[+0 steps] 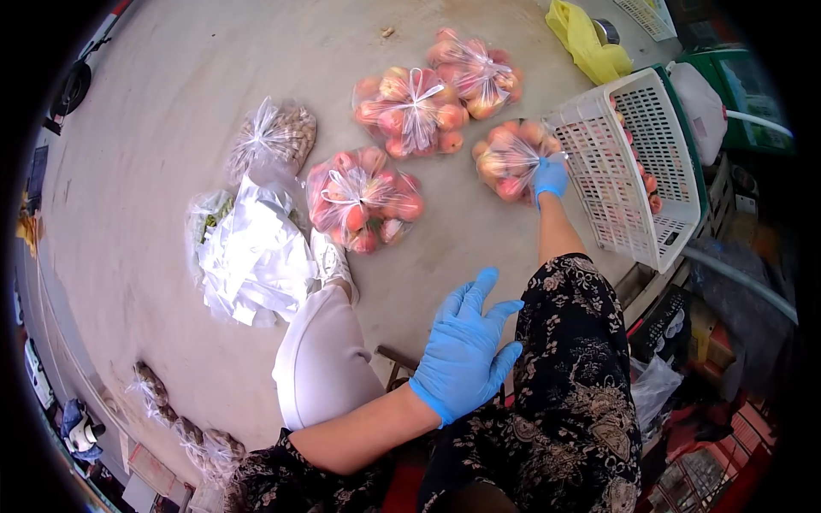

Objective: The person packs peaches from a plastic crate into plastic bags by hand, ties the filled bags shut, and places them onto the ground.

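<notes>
My right hand (552,178), in a blue glove, is stretched forward and closed on the gathered top of a clear plastic bag of peaches (505,162). That bag rests on the floor beside a tilted white plastic basket (590,162). Also blue-gloved, my left hand (466,349) hangs above my lap with its fingers apart and nothing in it. More tied bags of peaches lie ahead: one (363,197) near my shoe, another (406,111) farther off, and a third (479,73) behind it. Some peaches (650,190) show inside the basket.
Left of the peaches are a tied bag of what look like peanuts (286,137) and white plastic bags (256,256) over some greens. Several small bags (201,445) lie lower left. A yellow bag (590,43) sits at the back right. Boxes and a pipe (744,282) crowd the right side.
</notes>
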